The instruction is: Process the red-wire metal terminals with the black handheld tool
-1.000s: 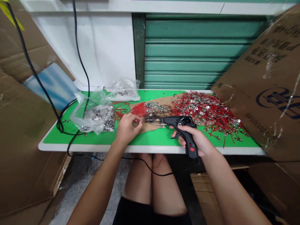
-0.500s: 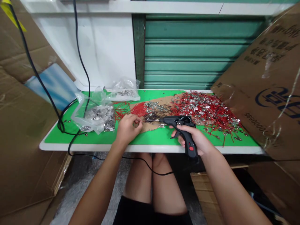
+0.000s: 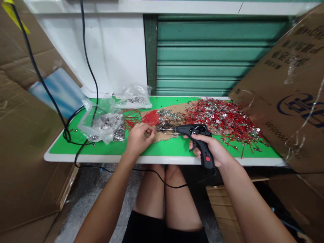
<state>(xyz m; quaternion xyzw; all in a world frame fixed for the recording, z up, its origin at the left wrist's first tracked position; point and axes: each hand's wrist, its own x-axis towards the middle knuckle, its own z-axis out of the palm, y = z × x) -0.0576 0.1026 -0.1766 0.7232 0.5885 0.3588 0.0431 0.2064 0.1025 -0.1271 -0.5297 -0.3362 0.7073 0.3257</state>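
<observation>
My right hand point(image 3: 211, 146) is wrapped around the handle of a black soldering gun point(image 3: 208, 158) with a red button, fingers at its trigger. Its metal tip points left and ends close to the fingertips of my left hand point(image 3: 140, 136). That hand is closed in a pinch over the edge of a brown cardboard sheet point(image 3: 159, 135); whatever sits between thumb and finger is too small to make out. Beyond the tip lie red wires point(image 3: 150, 117) with small silver metal pieces point(image 3: 167, 114) at their ends. The cardboard has dark scorch marks around there.
A large heap of red wires with metal pieces point(image 3: 220, 116) covers the table's right side. Left stand an open plastic bag of metal pieces point(image 3: 108, 126) and another clear bag point(image 3: 135, 96). A black cable point(image 3: 87, 60) hangs down. Cardboard boxes point(image 3: 286, 101) flank the green tabletop point(image 3: 71, 146).
The soldering gun's trigger has been drawn back toward the handle. The gun has shifted very slightly, and my left hand stays in nearly the same place.
</observation>
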